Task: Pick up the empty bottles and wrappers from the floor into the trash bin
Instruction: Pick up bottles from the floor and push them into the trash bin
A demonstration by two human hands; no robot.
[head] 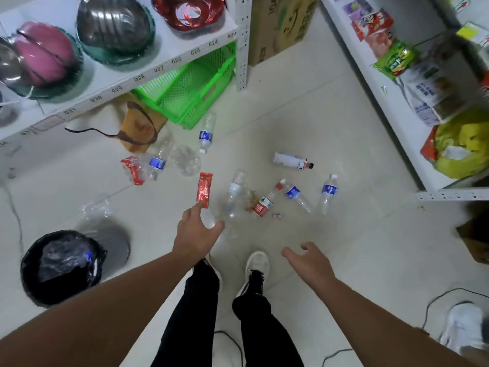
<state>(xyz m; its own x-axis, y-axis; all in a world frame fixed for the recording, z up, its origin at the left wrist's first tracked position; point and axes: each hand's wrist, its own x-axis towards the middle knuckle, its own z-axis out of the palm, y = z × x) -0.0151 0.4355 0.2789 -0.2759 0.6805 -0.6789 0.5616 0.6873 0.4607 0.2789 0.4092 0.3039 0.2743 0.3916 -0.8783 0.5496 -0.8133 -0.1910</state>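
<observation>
Little is done: bottles (328, 193) and a wrapper (204, 189) are strewn at twelve o'clock on the floor (330, 247). The bin (62, 266) (lined, some plastic inside) sits at nine. Left hand (195, 231) and right hand (309, 260) are spread, empty.

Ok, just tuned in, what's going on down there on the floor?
A person stands over scattered litter between two shelves. The left hand reaches toward a red wrapper, fingers open, nothing held. The right hand hovers open and empty. Several plastic bottles, including a red-labelled bottle, lie on the floor. The black-lined trash bin to the left already holds some clear plastic.
</observation>
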